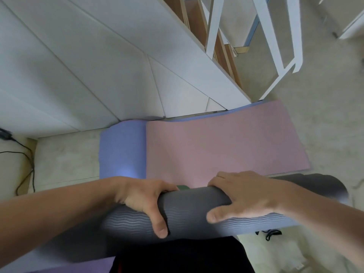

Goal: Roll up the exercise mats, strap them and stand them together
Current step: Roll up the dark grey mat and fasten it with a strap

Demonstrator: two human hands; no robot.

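Three mats: a grey mat (193,205), a pink mat (226,144), a blue mat (120,150). Two hands: left hand (141,200), right hand (246,196). One black strap (270,233).

- White padded wall panels (78,66) fill the upper left.
- Black cable (29,164) trails over the pale floor (67,160), left.
- White metal frame (275,36) stands beside wooden slats (222,48), upper right.
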